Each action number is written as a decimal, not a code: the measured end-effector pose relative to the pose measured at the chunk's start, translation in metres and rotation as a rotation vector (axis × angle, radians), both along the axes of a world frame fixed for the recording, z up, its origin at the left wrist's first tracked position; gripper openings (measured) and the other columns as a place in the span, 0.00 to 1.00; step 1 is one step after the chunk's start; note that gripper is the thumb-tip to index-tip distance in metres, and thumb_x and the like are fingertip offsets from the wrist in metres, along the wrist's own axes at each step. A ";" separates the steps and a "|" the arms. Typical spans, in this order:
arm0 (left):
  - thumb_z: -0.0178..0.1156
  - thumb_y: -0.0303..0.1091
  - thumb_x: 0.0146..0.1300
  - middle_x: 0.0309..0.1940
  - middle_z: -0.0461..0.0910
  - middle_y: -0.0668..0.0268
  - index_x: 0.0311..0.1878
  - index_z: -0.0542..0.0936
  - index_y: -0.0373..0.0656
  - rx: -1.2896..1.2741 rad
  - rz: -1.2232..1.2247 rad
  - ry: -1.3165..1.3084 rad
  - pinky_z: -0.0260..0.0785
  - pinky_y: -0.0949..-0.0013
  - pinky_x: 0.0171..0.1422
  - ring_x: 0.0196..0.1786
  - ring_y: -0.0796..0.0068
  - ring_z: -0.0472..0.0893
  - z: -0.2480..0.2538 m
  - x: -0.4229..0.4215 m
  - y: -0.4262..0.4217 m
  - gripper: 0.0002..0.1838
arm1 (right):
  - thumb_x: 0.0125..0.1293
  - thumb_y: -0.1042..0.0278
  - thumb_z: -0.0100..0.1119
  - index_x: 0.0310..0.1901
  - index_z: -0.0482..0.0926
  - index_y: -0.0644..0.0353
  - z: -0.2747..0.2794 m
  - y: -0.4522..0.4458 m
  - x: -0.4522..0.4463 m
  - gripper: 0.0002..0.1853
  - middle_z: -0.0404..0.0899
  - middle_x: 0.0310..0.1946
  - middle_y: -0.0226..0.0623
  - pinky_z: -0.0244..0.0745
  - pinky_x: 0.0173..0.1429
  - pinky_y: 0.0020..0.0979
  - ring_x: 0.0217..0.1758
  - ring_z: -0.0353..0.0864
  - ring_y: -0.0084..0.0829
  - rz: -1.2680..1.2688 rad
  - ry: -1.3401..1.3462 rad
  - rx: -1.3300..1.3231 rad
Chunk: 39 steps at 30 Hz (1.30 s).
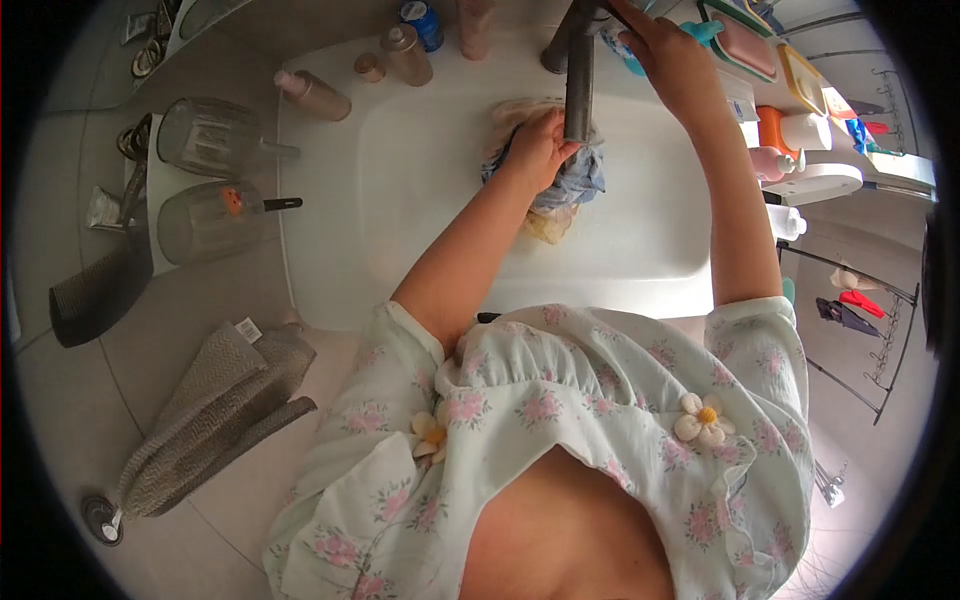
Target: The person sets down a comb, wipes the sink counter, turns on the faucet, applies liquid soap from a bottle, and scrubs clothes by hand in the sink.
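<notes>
Where the person leans over the one basin (400, 230), the floral dress (540, 410), which bears two knitted flowers, comes over its near edge. Both forearms reach forward, well apart from each other, and between them the white basin floor gives open room. On this floor, a little beyond the middle, lies one cloth bundle (580, 182), blue-grey with beige and yellowish parts; how many pieces it has, I cannot tell. The left hand (540, 150) is closed on the bundle, just beside the end of the one dark tap (578, 95). To the left and right of the bundle, wide stretches of basin floor reach the walls. Beyond the left edge there are one grey towel (225, 400), one black comb (105, 288) and two clear cups (208, 225), which stand side by side. The right hand (668, 58) is raised at the top of the tap, near the upper picture edge; whether its fingers are closed around the lever, I cannot tell. Along the far rim, to the left of the tap, five containers (408, 58) are placed, one of them blue. Beyond the right edge, several bottles and trays (742, 48) stand closely, and this side has less room.
</notes>
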<state>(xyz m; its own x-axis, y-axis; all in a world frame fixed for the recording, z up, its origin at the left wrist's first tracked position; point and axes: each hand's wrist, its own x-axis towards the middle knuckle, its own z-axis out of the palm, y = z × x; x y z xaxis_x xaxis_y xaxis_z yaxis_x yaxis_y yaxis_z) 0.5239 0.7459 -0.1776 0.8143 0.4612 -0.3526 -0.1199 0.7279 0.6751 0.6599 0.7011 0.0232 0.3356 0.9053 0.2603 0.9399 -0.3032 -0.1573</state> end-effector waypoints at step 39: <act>0.68 0.33 0.47 0.54 0.71 0.52 0.56 0.67 0.39 1.084 -0.172 0.704 0.69 0.57 0.56 0.56 0.47 0.73 -0.080 -0.094 0.043 0.32 | 0.62 0.58 0.58 0.56 0.73 0.62 -0.266 -0.028 -0.017 0.23 0.79 0.45 0.40 0.71 0.53 0.31 0.49 0.77 0.31 -0.138 0.950 -0.174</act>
